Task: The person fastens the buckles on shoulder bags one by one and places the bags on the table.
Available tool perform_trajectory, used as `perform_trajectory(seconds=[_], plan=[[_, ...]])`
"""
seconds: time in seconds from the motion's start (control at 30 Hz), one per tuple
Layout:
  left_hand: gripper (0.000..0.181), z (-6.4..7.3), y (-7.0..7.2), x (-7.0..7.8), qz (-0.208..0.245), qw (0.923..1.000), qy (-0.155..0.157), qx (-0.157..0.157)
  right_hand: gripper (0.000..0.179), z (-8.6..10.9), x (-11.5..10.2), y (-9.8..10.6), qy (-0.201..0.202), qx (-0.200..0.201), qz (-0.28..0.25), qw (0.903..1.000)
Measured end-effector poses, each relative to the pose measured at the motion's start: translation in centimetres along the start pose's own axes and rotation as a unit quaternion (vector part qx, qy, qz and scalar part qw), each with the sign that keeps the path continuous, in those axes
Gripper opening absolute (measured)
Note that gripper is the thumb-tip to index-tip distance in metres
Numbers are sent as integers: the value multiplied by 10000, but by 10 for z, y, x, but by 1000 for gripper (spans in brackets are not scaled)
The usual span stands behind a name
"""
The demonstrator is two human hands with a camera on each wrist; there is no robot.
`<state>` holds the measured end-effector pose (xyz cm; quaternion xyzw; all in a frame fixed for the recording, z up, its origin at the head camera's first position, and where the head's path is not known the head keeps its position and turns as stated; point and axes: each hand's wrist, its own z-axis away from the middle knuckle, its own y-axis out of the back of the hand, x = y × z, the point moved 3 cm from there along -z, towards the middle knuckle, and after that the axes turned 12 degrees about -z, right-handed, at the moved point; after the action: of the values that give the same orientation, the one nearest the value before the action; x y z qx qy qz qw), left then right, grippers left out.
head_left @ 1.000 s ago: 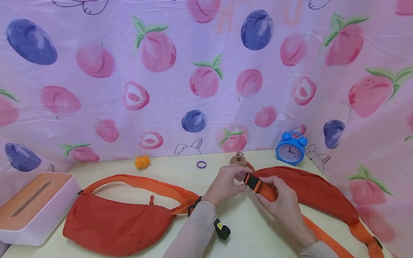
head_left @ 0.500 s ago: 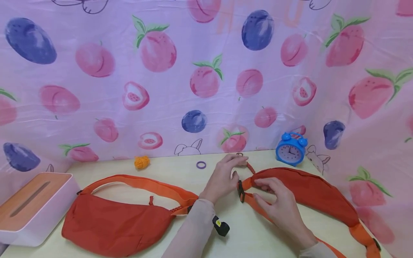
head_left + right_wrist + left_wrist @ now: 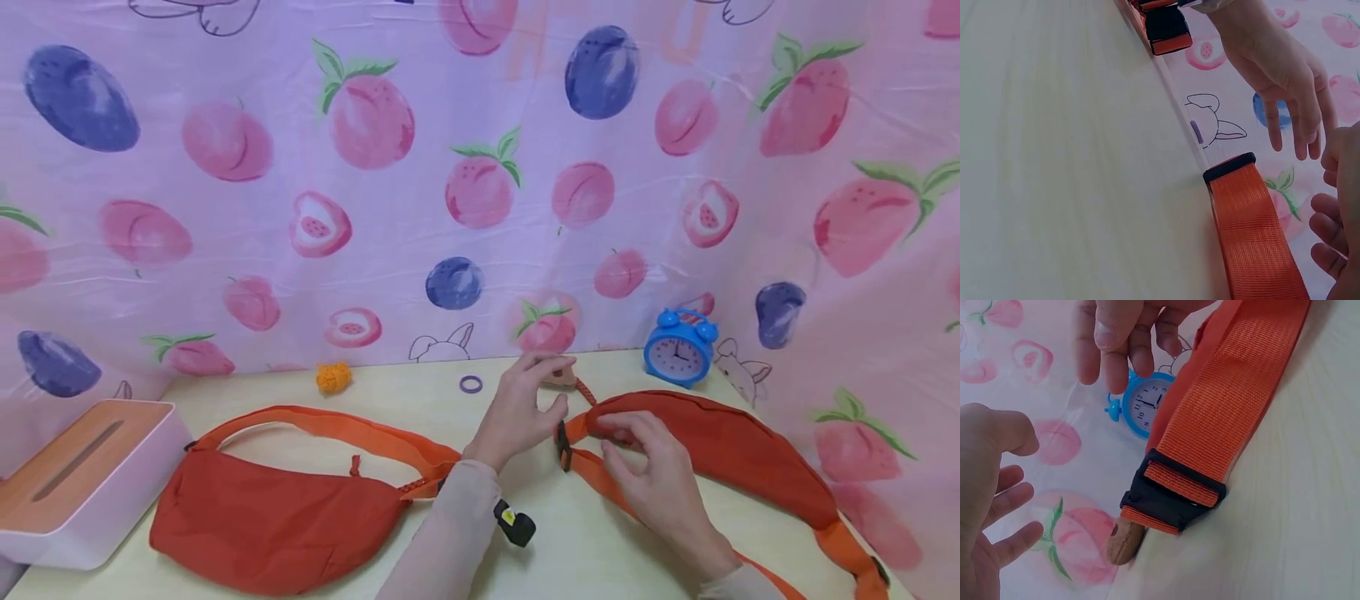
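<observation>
A red waist bag (image 3: 720,442) lies at the right of the table, its orange strap (image 3: 596,477) joined at a black buckle (image 3: 563,446). Just left of the buckle is my left hand (image 3: 517,412), fingers spread and holding nothing. My right hand (image 3: 660,475) hovers over the strap, fingers loosely bent, thumb apart, also with nothing in it. In the left wrist view the fastened-looking buckle (image 3: 1172,494) stands out between table and hands. A second red waist bag (image 3: 277,521) lies at left; my left forearm covers part of its strap end.
A white box with a wooden lid (image 3: 82,467) stands at far left. Along the back are an orange ball-like item (image 3: 333,377), a purple ring (image 3: 471,384), a brown charm (image 3: 561,377) partly behind my left hand, and a blue alarm clock (image 3: 679,350). A fruit-patterned curtain (image 3: 375,250) closes the back.
One second ago both hands held the buckle and strap. They have let go; the buckle has dropped to the table and my fingers have drawn slightly apart from it.
</observation>
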<state>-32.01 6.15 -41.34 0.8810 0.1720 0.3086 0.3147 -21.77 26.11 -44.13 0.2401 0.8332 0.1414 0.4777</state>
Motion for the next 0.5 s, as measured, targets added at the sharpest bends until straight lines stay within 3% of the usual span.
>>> perform_trajectory(seconds=[0.27, 0.5], plan=[[71, 2, 25, 10, -694, 9970, 228, -253, 41, -14, -14, 6, 263, 15, 523, 9983], [95, 13, 60, 18, -1529, 9864, 340, -500, 70, -28, -25, 9, -90, -425, 1010, 9939]])
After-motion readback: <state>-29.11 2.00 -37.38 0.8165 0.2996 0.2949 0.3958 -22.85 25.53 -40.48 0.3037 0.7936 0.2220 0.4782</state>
